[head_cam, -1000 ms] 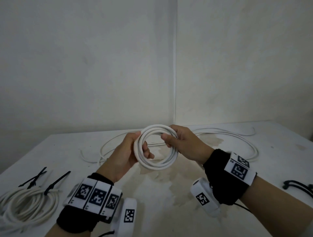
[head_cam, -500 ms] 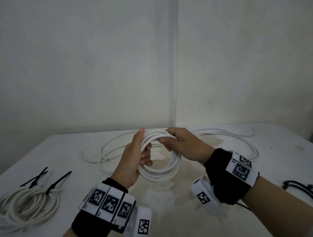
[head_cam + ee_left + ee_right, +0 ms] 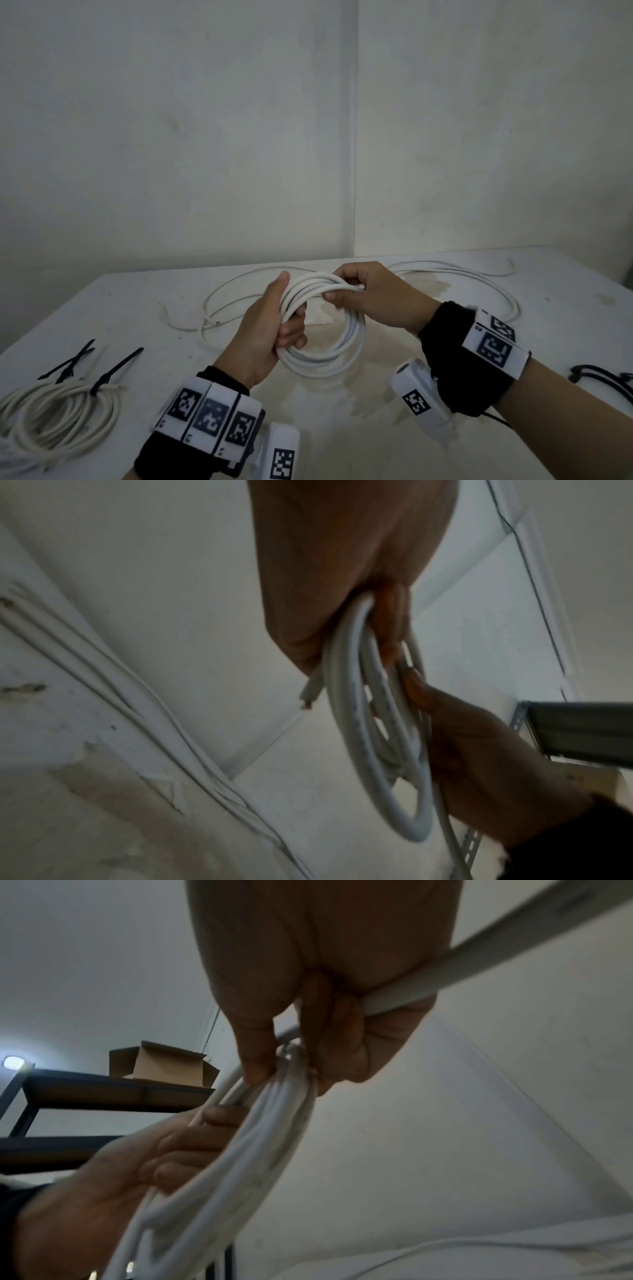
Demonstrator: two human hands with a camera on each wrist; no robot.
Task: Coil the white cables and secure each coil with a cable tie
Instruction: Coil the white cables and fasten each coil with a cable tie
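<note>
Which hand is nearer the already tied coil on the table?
Left. The left hand grips the held coil, closer to the tied coil at the table's left edge; the right hand holds its far side.

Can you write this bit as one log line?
left hand: grips white cable coil | right hand: pinches coil top | cable tie: not on

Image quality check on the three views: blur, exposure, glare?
Head view: dim, even light, sharp, wide-angle bowing; coil clear. Left wrist view: soft, motion-smeared, left hand dark. Right wrist view: right hand blurred and close, lamp flaring at left edge.
</note>
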